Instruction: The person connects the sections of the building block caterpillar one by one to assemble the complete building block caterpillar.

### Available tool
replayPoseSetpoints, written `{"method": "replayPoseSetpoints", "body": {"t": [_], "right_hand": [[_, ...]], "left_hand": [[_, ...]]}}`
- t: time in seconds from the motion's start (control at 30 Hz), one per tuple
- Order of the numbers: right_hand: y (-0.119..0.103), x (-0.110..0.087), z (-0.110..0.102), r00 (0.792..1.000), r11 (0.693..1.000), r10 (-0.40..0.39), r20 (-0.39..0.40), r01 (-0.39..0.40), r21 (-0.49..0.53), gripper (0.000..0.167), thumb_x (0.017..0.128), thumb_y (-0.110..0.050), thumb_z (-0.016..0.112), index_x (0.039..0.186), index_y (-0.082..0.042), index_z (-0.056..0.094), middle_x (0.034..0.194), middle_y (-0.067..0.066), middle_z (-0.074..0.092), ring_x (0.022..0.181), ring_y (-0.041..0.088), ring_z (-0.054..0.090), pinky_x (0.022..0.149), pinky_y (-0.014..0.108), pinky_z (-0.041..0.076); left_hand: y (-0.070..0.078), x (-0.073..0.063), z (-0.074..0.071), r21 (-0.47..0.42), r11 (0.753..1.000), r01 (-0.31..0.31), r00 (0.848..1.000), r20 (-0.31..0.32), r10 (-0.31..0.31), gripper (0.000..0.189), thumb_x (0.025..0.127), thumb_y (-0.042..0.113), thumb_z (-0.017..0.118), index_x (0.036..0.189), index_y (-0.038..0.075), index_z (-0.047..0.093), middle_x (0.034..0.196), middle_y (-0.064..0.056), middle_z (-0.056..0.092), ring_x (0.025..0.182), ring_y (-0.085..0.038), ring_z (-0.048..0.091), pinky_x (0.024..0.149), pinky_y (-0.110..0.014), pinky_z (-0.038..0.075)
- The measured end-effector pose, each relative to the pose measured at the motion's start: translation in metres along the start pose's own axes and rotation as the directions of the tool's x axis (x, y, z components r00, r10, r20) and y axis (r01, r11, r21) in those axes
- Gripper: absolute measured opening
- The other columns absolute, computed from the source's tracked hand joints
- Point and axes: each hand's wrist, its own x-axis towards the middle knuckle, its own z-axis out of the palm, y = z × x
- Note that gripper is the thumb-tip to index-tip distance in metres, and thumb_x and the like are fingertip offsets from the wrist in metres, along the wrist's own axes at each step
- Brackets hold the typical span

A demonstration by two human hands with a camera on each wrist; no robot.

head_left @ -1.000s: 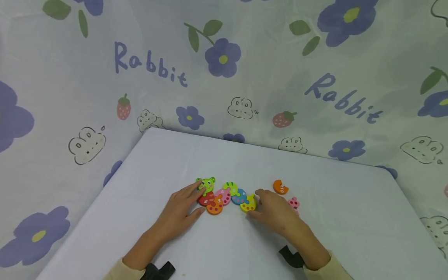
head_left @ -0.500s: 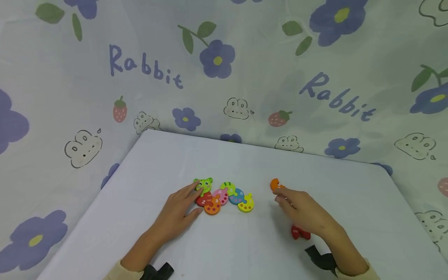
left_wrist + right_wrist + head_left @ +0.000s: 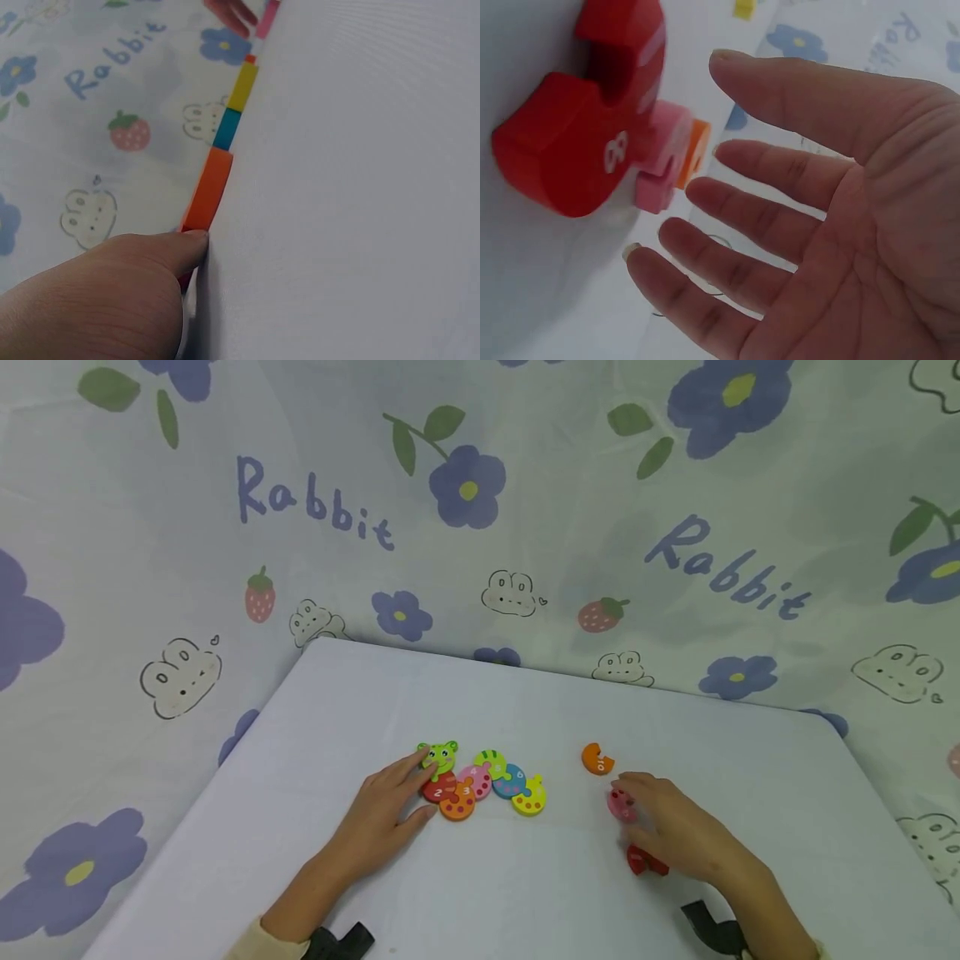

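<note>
A chain of number puzzle pieces forms a caterpillar. Its green face piece (image 3: pixel 442 756) leads at the left, followed by the red 2 piece (image 3: pixel 438 789), orange 3 piece (image 3: pixel 456 807), and pink, green, blue and yellow pieces (image 3: pixel 530 799). My left hand (image 3: pixel 386 810) rests along the left end, fingertips over the face, thumb against the pieces' edge. My right hand (image 3: pixel 678 827) hovers with spread fingers at a loose pink piece (image 3: pixel 620 807). The red 8 piece (image 3: pixel 562 165) lies just before its palm in the right wrist view, partly hidden in the head view.
A loose orange 10 piece (image 3: pixel 596 760) lies beyond the right hand. The white table (image 3: pixel 480 893) meets a cloth backdrop (image 3: pixel 555 535) printed with flowers and rabbits. Dark straps (image 3: pixel 341 941) show at both wrists.
My right hand has left the yellow end piece, moved right toward the orange piece, then drawn back to the pink and red pieces. The left hand stays in place.
</note>
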Motion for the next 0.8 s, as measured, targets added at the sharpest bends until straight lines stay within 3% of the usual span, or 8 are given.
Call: {"method": "replayPoseSetpoints", "body": {"t": [0.3, 0.47, 0.63, 0.8], "right_hand": [[0.012, 0.011, 0.010, 0.996, 0.994, 0.029, -0.084, -0.038, -0.106, 0.061, 0.084, -0.022, 0.089, 0.137, -0.005, 0.065, 0.136, 0.016, 0.061, 0.123, 0.039, 0.057, 0.095, 0.055, 0.057], [0.012, 0.014, 0.015, 0.990, 0.994, 0.070, -0.118, -0.080, -0.079, 0.056, 0.083, -0.032, 0.090, 0.130, -0.008, 0.070, 0.126, 0.012, 0.064, 0.117, 0.035, 0.059, 0.094, 0.055, 0.057], [0.007, 0.015, 0.016, 0.991, 0.993, 0.117, -0.072, -0.117, -0.005, 0.063, 0.081, -0.042, 0.090, 0.130, -0.011, 0.068, 0.122, 0.008, 0.063, 0.113, 0.030, 0.060, 0.094, 0.055, 0.057], [0.000, 0.013, 0.018, 0.993, 0.993, 0.118, -0.007, -0.118, 0.001, 0.066, 0.079, -0.035, 0.093, 0.135, -0.013, 0.066, 0.118, 0.003, 0.063, 0.104, 0.020, 0.060, 0.092, 0.051, 0.058]], "left_hand": [[0.002, 0.001, -0.001, -0.005, 1.000, -0.015, 1.000, -0.015, 0.015, 0.065, 0.097, 0.033, 0.077, 0.155, 0.016, 0.054, 0.169, 0.000, 0.033, 0.152, -0.026, 0.034, 0.118, -0.057, 0.033], [0.002, 0.000, 0.000, 0.014, 1.000, -0.011, 1.000, -0.023, 0.012, 0.065, 0.096, 0.032, 0.078, 0.154, 0.016, 0.054, 0.169, -0.001, 0.034, 0.152, -0.027, 0.035, 0.117, -0.057, 0.034], [0.002, 0.000, -0.001, 0.006, 1.000, 0.002, 1.000, -0.009, -0.002, 0.065, 0.096, 0.032, 0.078, 0.155, 0.016, 0.054, 0.169, 0.000, 0.033, 0.152, -0.027, 0.035, 0.117, -0.058, 0.034], [0.002, 0.001, -0.001, 0.009, 1.000, 0.002, 1.000, -0.003, -0.002, 0.066, 0.097, 0.034, 0.077, 0.156, 0.017, 0.052, 0.170, 0.001, 0.031, 0.153, -0.026, 0.034, 0.118, -0.057, 0.033]]}}
